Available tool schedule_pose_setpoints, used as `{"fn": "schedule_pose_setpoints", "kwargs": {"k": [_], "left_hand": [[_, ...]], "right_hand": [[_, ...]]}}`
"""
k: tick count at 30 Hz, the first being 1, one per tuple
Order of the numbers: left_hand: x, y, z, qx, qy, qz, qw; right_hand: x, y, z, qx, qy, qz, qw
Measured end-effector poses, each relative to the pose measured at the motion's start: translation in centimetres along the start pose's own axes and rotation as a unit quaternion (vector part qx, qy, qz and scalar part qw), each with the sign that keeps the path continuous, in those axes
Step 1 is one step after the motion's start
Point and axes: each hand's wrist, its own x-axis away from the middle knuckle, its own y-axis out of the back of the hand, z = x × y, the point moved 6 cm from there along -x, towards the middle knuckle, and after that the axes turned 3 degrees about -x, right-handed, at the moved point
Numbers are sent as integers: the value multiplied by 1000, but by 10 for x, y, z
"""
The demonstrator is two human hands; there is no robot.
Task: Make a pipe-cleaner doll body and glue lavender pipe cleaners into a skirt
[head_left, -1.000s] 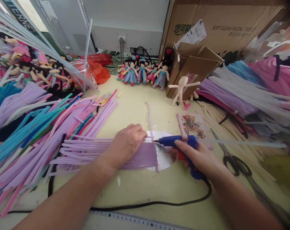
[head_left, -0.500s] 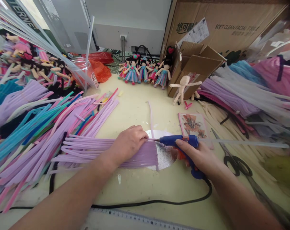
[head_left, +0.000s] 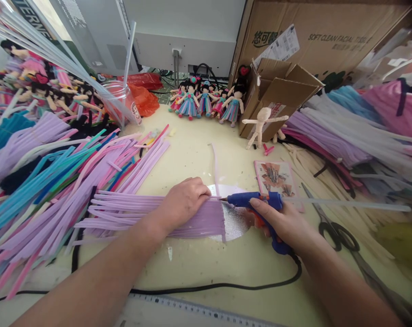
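My right hand [head_left: 280, 222] grips a blue hot-glue gun [head_left: 256, 202] with a clear glue stick trailing to the right. Its nozzle points left at the top edge of a flat row of lilac pipe cleaners [head_left: 158, 215]. My left hand [head_left: 183, 202], fingers curled and pinched, presses down on that row near the nozzle. The row's right ends rest on a round silvery mat [head_left: 235, 222]. One pale pink pipe cleaner [head_left: 215, 170] lies crosswise, running away from the nozzle.
Heaps of coloured pipe cleaners [head_left: 38, 172] fill the left, more lie at the right [head_left: 345, 131]. Finished dolls [head_left: 206, 102] and a bare doll figure [head_left: 260, 125] stand by cardboard boxes [head_left: 280, 91]. Scissors [head_left: 335, 227], a small card [head_left: 275, 175], a ruler [head_left: 199, 309] and the black cord [head_left: 226, 286] lie nearby.
Almost nothing has moved. The glue gun's nozzle stays at the top edge of the lilac row, and my left hand has shifted only slightly on the pipe cleaners.
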Motion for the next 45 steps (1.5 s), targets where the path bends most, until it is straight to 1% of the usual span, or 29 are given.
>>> {"fn": "schedule_pose_setpoints", "kwargs": {"k": [5,9,13,18,27,37,41,45], "left_hand": [[0,0,1,3,3,1,1000],[0,-1,2,1,-2,-1,1000],[0,-1,2,3,-8,-5,1000],[0,-1,2,4,-16,-12,1000],[0,0,1,5,-16,-8,1000],[1,1,0,10,-12,-5,1000],[2,1,0,9,-14,-5,1000],[1,1,-1,0,-12,0,1000]], "right_hand": [[-2,-1,-1,3,6,13,1000],[-2,-1,-2,-3,11,-5,1000],[-3,-2,-5,4,-2,2,1000],[-4,-1,-5,12,4,3,1000],[-2,0,-4,10,-3,-10,1000],[-2,-1,-4,13,-15,-3,1000],[0,0,-1,1,-5,-14,1000],[6,1,5,-3,-16,-20,1000]]}}
